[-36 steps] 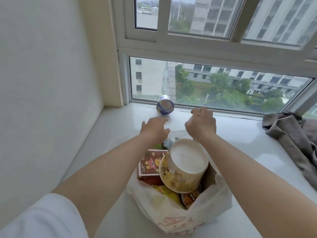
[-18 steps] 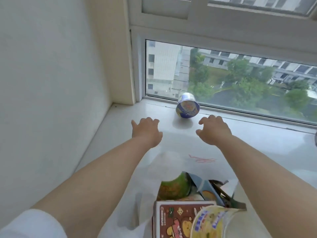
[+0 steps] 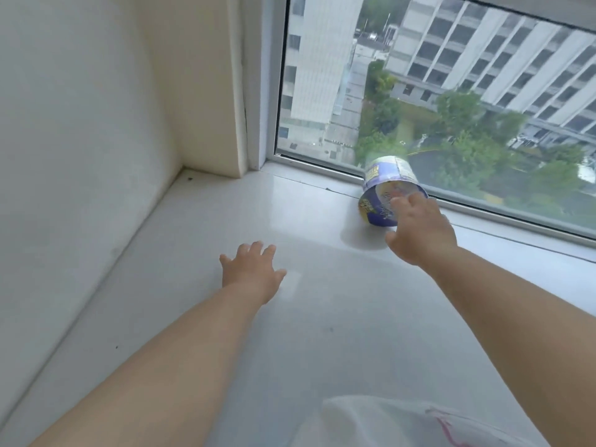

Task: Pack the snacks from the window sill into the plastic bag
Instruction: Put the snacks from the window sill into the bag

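Observation:
A blue and white snack cup (image 3: 383,188) lies on its side on the white window sill (image 3: 200,240), against the window frame. My right hand (image 3: 419,230) reaches to it with spread fingers, the fingertips at the cup's lid; its grip is not closed round the cup. My left hand (image 3: 251,272) hovers open over the sill, well to the left of the cup, holding nothing. The white plastic bag (image 3: 403,421) shows only as its top edge at the bottom of the view; its contents are out of sight.
A white wall (image 3: 74,124) bounds the sill on the left and meets a cream corner post (image 3: 206,85). The window glass (image 3: 451,91) stands directly behind the cup.
The view has moved forward toward the window, so the bag's snacks dropped out of sight. My right hand advanced to the cup; my left hand stayed lower on the sill.

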